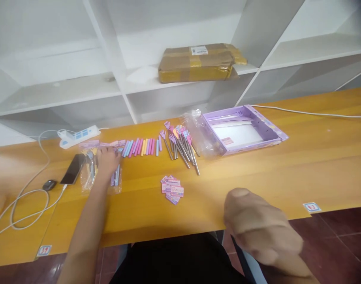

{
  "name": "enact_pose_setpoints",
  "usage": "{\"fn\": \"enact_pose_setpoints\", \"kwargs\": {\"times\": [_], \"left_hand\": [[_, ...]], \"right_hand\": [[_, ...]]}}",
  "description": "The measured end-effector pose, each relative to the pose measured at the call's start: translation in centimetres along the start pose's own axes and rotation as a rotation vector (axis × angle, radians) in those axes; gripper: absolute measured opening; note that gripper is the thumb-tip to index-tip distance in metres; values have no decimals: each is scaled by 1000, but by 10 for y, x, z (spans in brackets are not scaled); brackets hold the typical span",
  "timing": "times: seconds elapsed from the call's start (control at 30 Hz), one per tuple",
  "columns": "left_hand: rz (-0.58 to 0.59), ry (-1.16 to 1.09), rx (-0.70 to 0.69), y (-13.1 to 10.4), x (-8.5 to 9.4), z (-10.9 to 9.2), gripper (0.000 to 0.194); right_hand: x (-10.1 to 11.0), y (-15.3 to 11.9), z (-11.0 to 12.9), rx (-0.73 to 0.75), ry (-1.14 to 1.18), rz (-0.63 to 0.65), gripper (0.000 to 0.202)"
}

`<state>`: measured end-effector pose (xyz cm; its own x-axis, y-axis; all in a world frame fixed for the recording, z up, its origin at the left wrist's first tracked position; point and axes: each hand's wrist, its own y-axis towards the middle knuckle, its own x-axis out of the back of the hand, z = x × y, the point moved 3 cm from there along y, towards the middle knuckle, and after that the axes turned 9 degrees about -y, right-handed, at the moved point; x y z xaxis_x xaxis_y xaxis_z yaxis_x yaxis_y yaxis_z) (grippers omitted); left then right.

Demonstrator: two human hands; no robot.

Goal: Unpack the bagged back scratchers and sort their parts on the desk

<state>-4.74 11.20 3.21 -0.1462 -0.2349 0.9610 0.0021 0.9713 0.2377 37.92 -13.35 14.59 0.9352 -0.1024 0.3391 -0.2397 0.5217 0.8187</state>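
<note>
My left hand [108,159] rests over clear plastic bags at the left, its fingers apart and touching the packaging. Inside one bag [90,167] are small hand-shaped back scratchers; another bag [117,179] shows beside my wrist. My right hand [262,227] is raised near the camera at the lower right, closed in a fist and slightly blurred; its palm side is hidden. To the right of the bags lies a row of coloured tubes [143,147]. Loose back scratchers [183,146] with metal rods form a pile, and small printed cards [172,189] lie in front of it.
A purple tray box [224,148] stands right of the pile, with crumpled clear plastic [200,134] against it. At the left are a phone [73,169], a white power strip [79,136] and looping cables. A taped carton [195,65] sits on the shelf behind.
</note>
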Motion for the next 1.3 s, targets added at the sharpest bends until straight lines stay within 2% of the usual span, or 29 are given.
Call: {"fn": "enact_pose_setpoints", "kwargs": {"times": [0.1, 0.2, 0.3, 0.37, 0.43, 0.5, 0.6, 0.7, 0.77, 0.87, 0.93, 1.0, 1.1, 1.2, 1.3], "left_hand": [[40, 43, 63, -15, -10, 13, 63], [15, 0, 123, -27, -15, 18, 68], [31, -72, 165, -28, -15, 27, 63], [89, -112, 223, -24, -13, 36, 58], [128, -156, 281, -19, -7, 42, 50], [102, -222, 289, -17, 5, 42, 41], [49, -389, 254, -26, 29, 21, 46], [184, -632, 147, -53, 41, -24, 64], [402, -846, 42, -78, 36, -63, 74], [831, -1082, -66, -120, 12, -116, 87], [1009, -1164, -120, -139, -5, -138, 88], [1087, -1240, -135, -150, -19, -148, 84], [1102, -1359, -131, -154, -31, -151, 68], [1087, -1628, -137, -152, -34, -151, 50], [1198, -1853, -61, -153, -40, -153, 51]], "right_hand": [[-17, 10, -29, 43, 24, -88, 34], [-30, 7, -53, -81, 24, -53, 38], [-36, -3, -69, -161, 35, -38, 37], [-41, -10, -79, -201, 47, -14, 37], [-48, -16, -90, -242, 42, 24, 38], [-55, -20, -100, -276, 39, 69, 37], [-66, -20, -112, -363, 47, 149, 33], [-79, -20, -123, -544, 50, 225, 18], [-92, -24, -133, -674, 37, 251, 12], [-111, -34, -148, -787, 58, 229, 38], [-117, -41, -152, -787, 165, 205, 46], [-117, -46, -152, -760, 313, 215, 39], [-107, -47, -145, -686, 388, 294, 36], [-103, -46, -139, -568, 205, 361, 53], [-110, -47, -137, -477, 8, 262, 44]]}}
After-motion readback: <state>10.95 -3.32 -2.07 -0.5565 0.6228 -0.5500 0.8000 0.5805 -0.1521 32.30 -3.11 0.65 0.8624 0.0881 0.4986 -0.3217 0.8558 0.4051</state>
